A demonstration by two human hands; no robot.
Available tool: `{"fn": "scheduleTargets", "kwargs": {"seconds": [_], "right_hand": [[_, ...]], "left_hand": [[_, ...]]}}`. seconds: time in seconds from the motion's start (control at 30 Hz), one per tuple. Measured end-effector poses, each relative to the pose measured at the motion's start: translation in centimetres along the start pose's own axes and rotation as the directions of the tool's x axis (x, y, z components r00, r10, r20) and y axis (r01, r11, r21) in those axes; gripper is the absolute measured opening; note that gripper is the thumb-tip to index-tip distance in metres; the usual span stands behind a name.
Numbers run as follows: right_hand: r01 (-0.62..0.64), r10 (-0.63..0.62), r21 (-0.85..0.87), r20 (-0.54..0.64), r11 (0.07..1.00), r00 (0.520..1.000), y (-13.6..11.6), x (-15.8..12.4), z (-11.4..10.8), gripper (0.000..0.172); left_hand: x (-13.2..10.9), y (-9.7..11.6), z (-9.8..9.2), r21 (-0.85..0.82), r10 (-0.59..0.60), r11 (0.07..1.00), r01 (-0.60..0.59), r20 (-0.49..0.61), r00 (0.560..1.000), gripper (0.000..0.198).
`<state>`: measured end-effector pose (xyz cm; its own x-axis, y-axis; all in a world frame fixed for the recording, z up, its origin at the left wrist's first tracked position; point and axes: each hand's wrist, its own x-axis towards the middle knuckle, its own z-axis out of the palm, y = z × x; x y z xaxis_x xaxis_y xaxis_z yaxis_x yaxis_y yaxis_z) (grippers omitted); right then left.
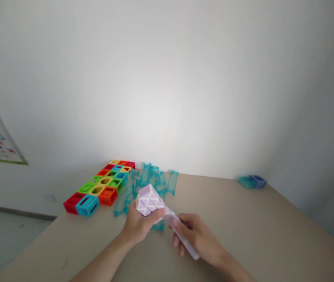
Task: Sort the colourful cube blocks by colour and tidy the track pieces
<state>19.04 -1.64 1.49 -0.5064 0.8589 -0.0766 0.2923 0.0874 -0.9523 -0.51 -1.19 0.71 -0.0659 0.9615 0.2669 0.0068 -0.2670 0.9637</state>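
A twisty snake puzzle (150,200) in pale purple and white is held up above the table by both hands. Its far left end is folded into a compact faceted lump, and a straight tail runs from it down to the right. My left hand (139,221) is closed round the folded lump, thumb along its near side. The straight tail is pinched between the thumb and fingers of my right hand (193,235). The tail's tip sticks out below the right hand. The left fingers are mostly hidden behind the lump.
Colourful hollow cube blocks (97,190) stand in rows at the left of the table (237,235). Translucent teal track pieces (171,182) lie scattered behind the hands. A blue block (258,181) and a teal piece (246,182) sit at the far right, by the wall.
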Motion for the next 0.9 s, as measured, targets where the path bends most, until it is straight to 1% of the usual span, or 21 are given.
{"fn": "scheduleTargets", "kwargs": {"seconds": [0.03, 0.07, 0.1, 0.13, 0.17, 0.2, 0.33, 0.4, 0.47, 0.53, 0.6, 0.67, 0.73, 0.8, 0.9], "right_hand": [[-0.094, 0.075, 0.218, 0.094, 0.971, 0.993, 0.3, 0.1, 0.1, 0.053], [-0.189, 0.125, 0.382, 0.187, 0.905, 0.974, 0.6, 0.1, 0.2, 0.055], [-0.268, 0.156, 0.483, 0.258, 0.834, 0.953, 0.8, 0.2, 0.3, 0.056], [-0.319, 0.178, 0.534, 0.299, 0.783, 0.937, 1.0, 0.3, 0.4, 0.055], [-0.344, 0.196, 0.552, 0.311, 0.76, 0.93, 1.1, 0.3, 0.4, 0.054], [-0.344, 0.207, 0.554, 0.296, 0.758, 0.932, 1.1, 0.3, 0.5, 0.054], [-0.229, 0.179, 0.491, 0.147, 0.84, 0.973, 1.1, 0.3, 0.8, 0.054], [-0.208, 0.173, 0.474, 0.117, 0.856, 0.978, 1.1, 0.2, 0.9, 0.054], [-0.239, 0.2, 0.527, 0.132, 0.815, 0.971, 1.1, 0.2, 1.0, 0.053], [-0.301, 0.231, 0.6, 0.193, 0.741, 0.954, 1.0, 0.1, 1.1, 0.051], [-0.321, 0.225, 0.634, 0.23, 0.704, 0.947, 1.0, 0.2, 1.4, 0.049], [-0.252, 0.171, 0.623, 0.188, 0.741, 0.967, 1.0, 0.2, 1.7, 0.046], [-0.126, 0.087, 0.569, 0.095, 0.813, 0.992, 0.9, 0.2, 2.1, 0.047], [-0.009, 0.003, 0.46, 0.013, 0.888, 1.0, 0.5, 0.0, 2.5, 0.048], [0.081, -0.068, 0.272, -0.056, 0.959, 0.996, -0.2, -0.5, 2.7, 0.046]], "left_hand": [[-0.1, 0.0, -0.1, -0.032, -0.002, 0.999, 0.003, 0.04, 0.999, 0.026], [-0.1, 0.0, -0.2, -0.056, 0.0, 0.998, 0.004, 0.07, 0.998, 0.027], [-0.2, 0.0, -0.3, -0.068, 0.003, 0.998, 0.002, 0.083, 0.997, 0.028], [-0.2, 0.0, -0.4, -0.063, 0.01, 0.998, -0.005, 0.088, 0.996, 0.027], [-0.3, 0.0, -0.4, -0.042, 0.017, 0.999, -0.013, 0.09, 0.996, 0.026], [-0.3, 0.0, -0.5, -0.013, 0.021, 1.0, -0.02, 0.091, 0.996, 0.024], [-0.2, -0.1, -0.6, 0.081, 0.016, 0.996, -0.029, 0.156, 0.988, 0.022], [-0.1, -0.1, -0.6, 0.086, 0.018, 0.996, -0.034, 0.176, 0.984, 0.022], [-0.1, 0.0, -0.7, 0.057, 0.021, 0.998, -0.033, 0.201, 0.979, 0.022], [-0.2, 0.1, -0.6, 0.002, 0.02, 1.0, -0.021, 0.243, 0.97, 0.022], [-0.3, 0.3, -0.4, -0.045, 0.011, 0.999, 0.001, 0.267, 0.964, 0.022], [-0.5, 0.5, -0.1, -0.072, -0.003, 0.997, 0.023, 0.267, 0.964, 0.022], [-0.5, 0.7, 0.2, -0.091, -0.018, 0.995, 0.043, 0.259, 0.966, 0.021], [-0.5, 0.7, 0.4, -0.13, -0.038, 0.989, 0.064, 0.193, 0.98, 0.023], [-0.4, 0.2, 0.6, -0.232, -0.096, 0.967, 0.106, 0.052, 0.994, 0.029]]}}
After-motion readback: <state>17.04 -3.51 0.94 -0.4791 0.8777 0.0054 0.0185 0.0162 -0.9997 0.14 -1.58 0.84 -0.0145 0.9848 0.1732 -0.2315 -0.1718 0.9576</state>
